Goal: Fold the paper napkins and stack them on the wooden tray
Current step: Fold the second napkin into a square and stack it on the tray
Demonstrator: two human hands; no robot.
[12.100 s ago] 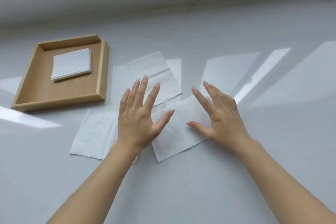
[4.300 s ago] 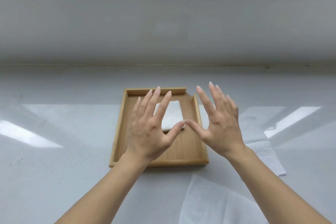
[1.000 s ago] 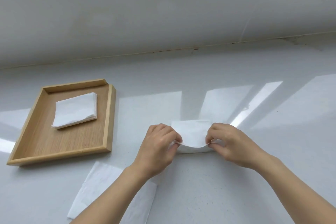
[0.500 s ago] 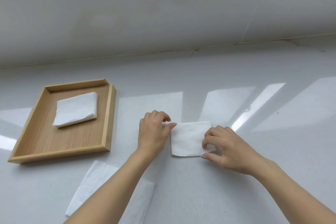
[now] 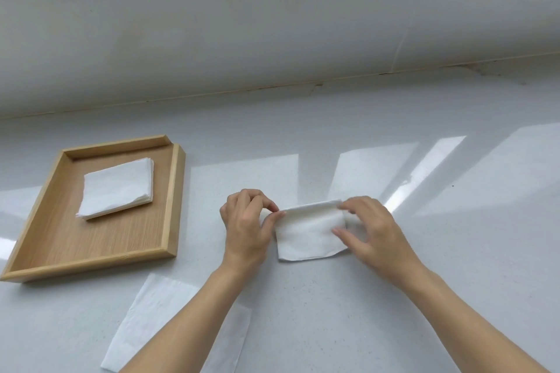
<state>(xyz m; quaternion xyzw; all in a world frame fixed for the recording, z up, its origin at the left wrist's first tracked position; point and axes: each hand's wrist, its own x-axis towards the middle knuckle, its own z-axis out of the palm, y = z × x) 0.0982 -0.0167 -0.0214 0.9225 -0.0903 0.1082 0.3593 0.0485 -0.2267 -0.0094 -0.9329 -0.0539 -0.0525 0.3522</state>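
On the wooden tray [image 5: 169, 206] at the left a stack of folded napkins [image 5: 116, 188] already lies, while the left hand [image 5: 245, 224] and right hand [image 5: 369, 230] pinch a half-folded napkin [image 5: 309, 233] on the tabletop [image 5: 424, 251], and one flat napkin [image 5: 157, 312] waits nearer.

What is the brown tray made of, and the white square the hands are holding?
The tray looks like light wood with a smooth matte finish; fine grain lines run along its floor. The white square looks like thin, soft paper, a napkin: it bends easily, shows a crinkly texture and keeps a fold. Both hands pinch it.
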